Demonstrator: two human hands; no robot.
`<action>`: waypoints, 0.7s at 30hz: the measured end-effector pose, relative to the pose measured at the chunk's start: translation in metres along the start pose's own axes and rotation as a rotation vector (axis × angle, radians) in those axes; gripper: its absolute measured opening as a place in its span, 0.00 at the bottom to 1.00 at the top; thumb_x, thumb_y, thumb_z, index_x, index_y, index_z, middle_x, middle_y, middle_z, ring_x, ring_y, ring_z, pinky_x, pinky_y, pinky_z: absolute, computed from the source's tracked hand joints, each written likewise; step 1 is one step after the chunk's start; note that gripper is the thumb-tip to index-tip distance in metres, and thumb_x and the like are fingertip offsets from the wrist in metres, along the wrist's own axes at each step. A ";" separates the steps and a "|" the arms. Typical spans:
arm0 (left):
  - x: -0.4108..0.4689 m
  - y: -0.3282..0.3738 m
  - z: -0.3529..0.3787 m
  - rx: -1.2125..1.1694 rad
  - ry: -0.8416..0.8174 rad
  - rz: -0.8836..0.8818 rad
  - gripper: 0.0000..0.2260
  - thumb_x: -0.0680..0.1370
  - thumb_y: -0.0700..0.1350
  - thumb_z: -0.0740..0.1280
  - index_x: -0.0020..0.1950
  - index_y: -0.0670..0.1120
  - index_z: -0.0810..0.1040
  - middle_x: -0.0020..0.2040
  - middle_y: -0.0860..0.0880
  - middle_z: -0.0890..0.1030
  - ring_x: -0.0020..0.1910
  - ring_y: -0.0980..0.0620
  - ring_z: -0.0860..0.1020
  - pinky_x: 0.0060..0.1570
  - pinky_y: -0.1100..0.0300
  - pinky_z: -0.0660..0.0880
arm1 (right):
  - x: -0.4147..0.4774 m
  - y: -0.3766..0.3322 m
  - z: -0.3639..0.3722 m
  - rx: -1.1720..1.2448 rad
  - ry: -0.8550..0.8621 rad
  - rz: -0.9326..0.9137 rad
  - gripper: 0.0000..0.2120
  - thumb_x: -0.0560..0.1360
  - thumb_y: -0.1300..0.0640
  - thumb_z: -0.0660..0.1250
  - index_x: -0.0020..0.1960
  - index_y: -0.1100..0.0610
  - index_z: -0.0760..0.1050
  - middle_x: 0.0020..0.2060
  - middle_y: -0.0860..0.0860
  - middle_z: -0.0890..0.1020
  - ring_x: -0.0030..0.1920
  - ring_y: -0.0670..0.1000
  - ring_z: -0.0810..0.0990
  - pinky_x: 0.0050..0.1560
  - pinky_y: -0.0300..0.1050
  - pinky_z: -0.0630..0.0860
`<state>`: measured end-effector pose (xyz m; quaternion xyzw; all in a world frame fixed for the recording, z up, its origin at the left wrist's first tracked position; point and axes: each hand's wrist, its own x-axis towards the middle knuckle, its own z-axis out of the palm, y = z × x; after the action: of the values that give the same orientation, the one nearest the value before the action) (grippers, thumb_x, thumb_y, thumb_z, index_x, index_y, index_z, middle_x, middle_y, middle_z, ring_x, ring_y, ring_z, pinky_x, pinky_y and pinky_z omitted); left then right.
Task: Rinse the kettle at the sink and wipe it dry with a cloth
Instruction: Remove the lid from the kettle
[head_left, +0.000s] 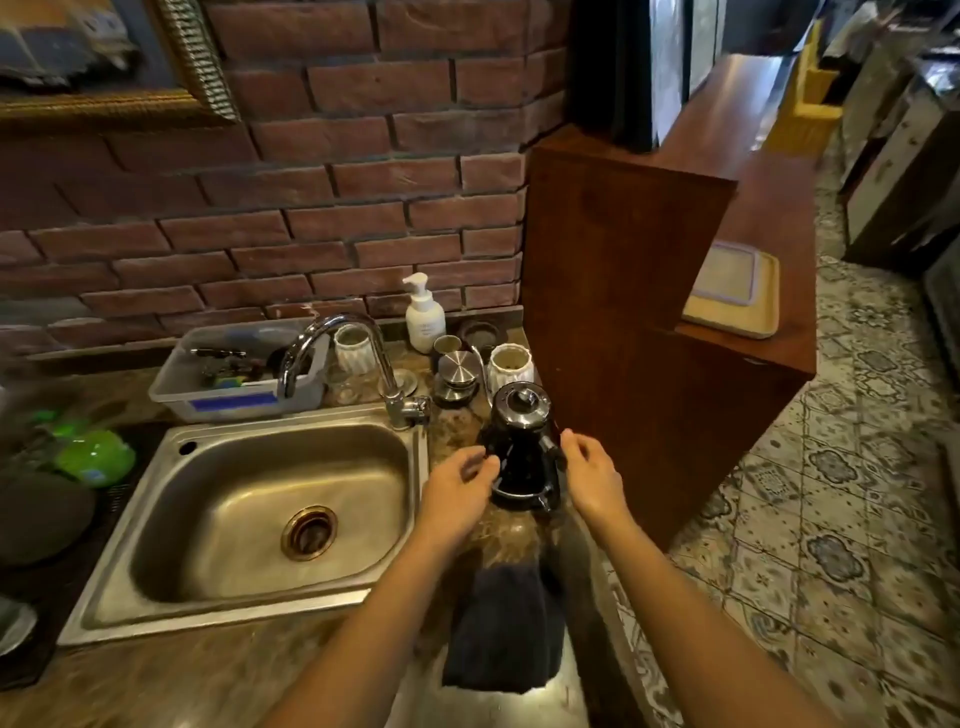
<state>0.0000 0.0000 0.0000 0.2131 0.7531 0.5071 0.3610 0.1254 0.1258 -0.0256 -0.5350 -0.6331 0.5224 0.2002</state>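
Note:
A small black kettle (521, 447) with a lid and knob stands upright on the counter, just right of the steel sink (260, 514). My left hand (457, 493) hovers at the kettle's left side, fingers apart, its fingertips near or touching the body. On the other side my right hand (592, 475) is open, with fingertips at the handle. Neither hand grips the kettle. A dark cloth (506, 629) hangs over the counter's front edge below the kettle. The curved tap (358, 358) stands behind the sink and no water runs.
Behind the kettle stand a soap pump bottle (424, 314), two white ribbed cups (511, 364), a steel lid (458, 366) and a plastic tub of utensils (239, 374). A tall wooden cabinet (649, 312) flanks the right. Green items and a dark pan lie left of the sink.

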 end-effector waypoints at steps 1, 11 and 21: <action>0.007 -0.001 0.004 -0.013 0.009 -0.002 0.17 0.80 0.48 0.68 0.69 0.47 0.77 0.63 0.47 0.82 0.60 0.49 0.81 0.64 0.48 0.78 | 0.006 0.002 0.004 -0.005 0.002 0.014 0.26 0.84 0.37 0.55 0.72 0.52 0.74 0.66 0.53 0.80 0.68 0.56 0.75 0.70 0.55 0.70; 0.046 -0.006 0.034 -0.118 -0.028 -0.103 0.21 0.82 0.44 0.66 0.75 0.47 0.70 0.68 0.51 0.77 0.59 0.47 0.82 0.45 0.64 0.77 | 0.042 0.017 0.026 0.176 -0.126 0.134 0.26 0.83 0.38 0.59 0.39 0.56 0.81 0.32 0.49 0.84 0.40 0.51 0.81 0.46 0.47 0.73; 0.047 -0.002 0.039 -0.118 -0.023 -0.046 0.23 0.82 0.41 0.66 0.77 0.46 0.69 0.71 0.49 0.76 0.48 0.53 0.83 0.32 0.70 0.76 | 0.039 0.022 0.040 0.130 -0.056 0.058 0.29 0.82 0.36 0.58 0.26 0.48 0.75 0.23 0.44 0.76 0.32 0.50 0.75 0.41 0.51 0.70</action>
<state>-0.0006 0.0557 -0.0260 0.1798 0.7224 0.5396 0.3933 0.0901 0.1399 -0.0716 -0.5243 -0.5873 0.5827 0.2018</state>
